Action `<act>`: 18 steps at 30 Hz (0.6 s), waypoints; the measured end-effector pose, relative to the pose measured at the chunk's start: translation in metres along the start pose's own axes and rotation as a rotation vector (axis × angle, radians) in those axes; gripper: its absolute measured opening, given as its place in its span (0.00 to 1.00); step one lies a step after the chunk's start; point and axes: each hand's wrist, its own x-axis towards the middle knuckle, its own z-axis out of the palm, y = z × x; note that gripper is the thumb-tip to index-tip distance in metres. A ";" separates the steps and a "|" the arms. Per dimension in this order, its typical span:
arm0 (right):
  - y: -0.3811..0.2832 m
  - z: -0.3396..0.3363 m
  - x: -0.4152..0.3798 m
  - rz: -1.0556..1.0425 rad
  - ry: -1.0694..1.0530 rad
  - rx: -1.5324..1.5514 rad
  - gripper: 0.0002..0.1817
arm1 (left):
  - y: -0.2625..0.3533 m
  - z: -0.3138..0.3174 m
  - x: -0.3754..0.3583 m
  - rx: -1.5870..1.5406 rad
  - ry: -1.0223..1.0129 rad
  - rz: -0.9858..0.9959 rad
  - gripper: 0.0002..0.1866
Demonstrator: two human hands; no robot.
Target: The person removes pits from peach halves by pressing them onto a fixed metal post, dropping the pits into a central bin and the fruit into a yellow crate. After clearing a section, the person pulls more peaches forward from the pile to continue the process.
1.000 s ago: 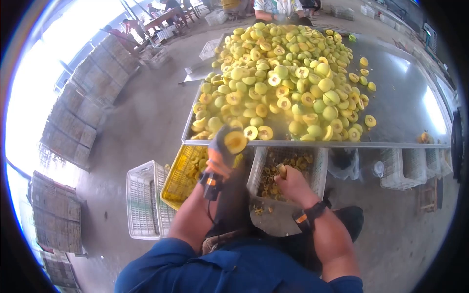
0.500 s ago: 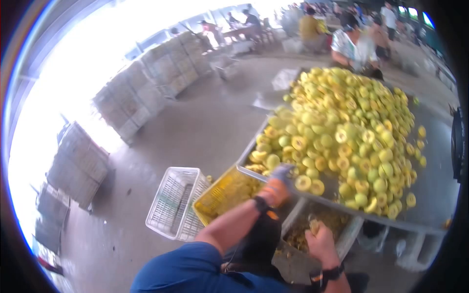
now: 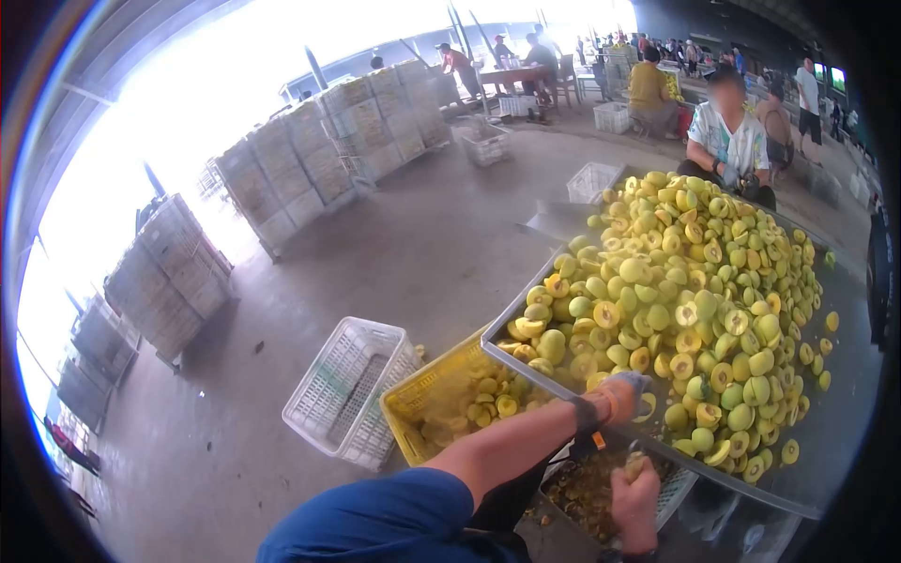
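Observation:
Halved yellow-green peaches point(image 3: 657, 281) lie heaped on a metal table point(image 3: 845, 375). At the table's near edge, my left hand point(image 3: 621, 396), with grey coverings on its fingers, is closed at a peach half point(image 3: 647, 406). Lower down, my right hand point(image 3: 636, 502) is wrapped around a short tool point(image 3: 635, 460) with a pale handle; blur hides its tip. Below that hand, a crate point(image 3: 678, 495) holds brown scraps that look like peach stones. A yellow crate point(image 3: 405, 427) with peach halves inside stands under the table's left corner.
A white slatted crate point(image 3: 343, 330) stands on the floor left of the yellow one. Stacked crates point(image 3: 291, 169) line the left side. Across the table sits a person point(image 3: 737, 141) with gloved hands. Farther back, several people work at other tables.
My left hand has moved right, from above the yellow crate to the peaches at the table edge. My right hand has moved slightly down, still gripping the tool. The camera view has shifted.

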 end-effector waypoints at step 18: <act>0.004 -0.012 0.007 0.213 0.316 0.709 0.12 | 0.030 0.084 -0.057 -0.833 0.159 0.222 0.16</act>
